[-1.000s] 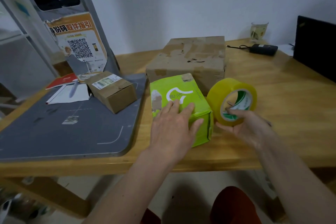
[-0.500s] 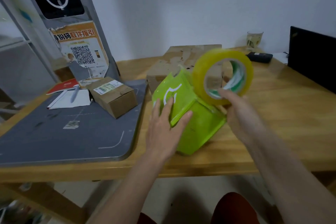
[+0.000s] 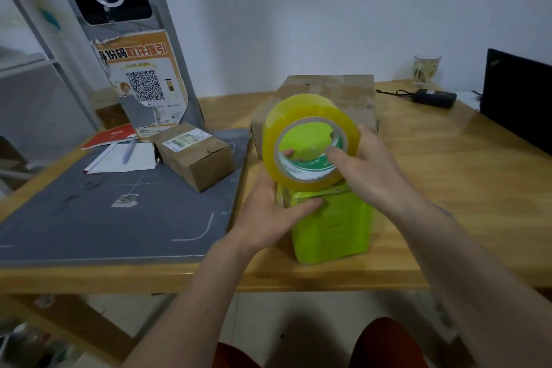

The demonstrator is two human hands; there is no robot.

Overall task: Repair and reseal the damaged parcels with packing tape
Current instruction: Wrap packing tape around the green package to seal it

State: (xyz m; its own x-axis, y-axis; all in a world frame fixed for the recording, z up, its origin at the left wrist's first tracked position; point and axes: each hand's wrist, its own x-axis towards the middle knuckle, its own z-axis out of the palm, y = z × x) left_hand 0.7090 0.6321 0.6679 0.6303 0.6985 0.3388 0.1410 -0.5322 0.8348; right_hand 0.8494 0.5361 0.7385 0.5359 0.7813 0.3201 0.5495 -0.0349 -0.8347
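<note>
A wooden tabletop (image 3: 448, 188) carries the work: the green parcel (image 3: 331, 227) stands near its front edge, just in front of a battered brown carton (image 3: 337, 92), with a small labelled cardboard box (image 3: 195, 155) well to the parcel's left on a grey mat (image 3: 89, 218). Above the green parcel, touching or almost touching its top, a roll of yellow packing tape (image 3: 309, 142) is held in the right hand (image 3: 370, 170), whose grip wraps the roll's right rim while one finger hooks through the cardboard core. The left hand (image 3: 268, 215) grips the parcel's upper left corner, thumb laid across its top edge. The parcel looks light and thin-walled, its glossy skin likely slippery and easy to dent, so it is best steadied at corners and edges. The roll appears stiff and sound; its core and rim give the surest hold, clear of the sticky face.
</note>
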